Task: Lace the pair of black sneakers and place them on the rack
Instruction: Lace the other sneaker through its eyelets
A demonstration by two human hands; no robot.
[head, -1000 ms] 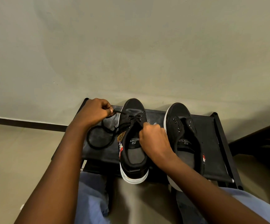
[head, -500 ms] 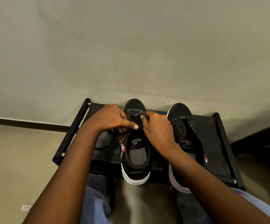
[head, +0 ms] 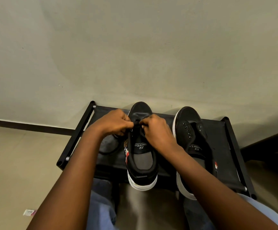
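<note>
Two black sneakers with white soles stand side by side on a low black rack (head: pixel 221 163), toes toward the wall. The left sneaker (head: pixel 141 160) has a black lace (head: pixel 109 151) through its front eyelets, and the slack loops on the rack to its left. My left hand (head: pixel 114 122) and my right hand (head: pixel 156 130) meet over its eyelets, fingers curled, each pinching the lace. The right sneaker (head: pixel 193 135) has empty eyelets and its tongue is folded up.
A plain wall rises just behind the rack. Beige floor lies to the left, with a small scrap of paper (head: pixel 29 212) on it. A dark object (head: pixel 271 150) sits at the right edge. My knees in blue jeans (head: pixel 101 206) are under the rack's near edge.
My left hand came in from the rack's left side to the sneaker's eyelets. My right hand moved forward from the tongue to meet it. The lace loop grew smaller.
</note>
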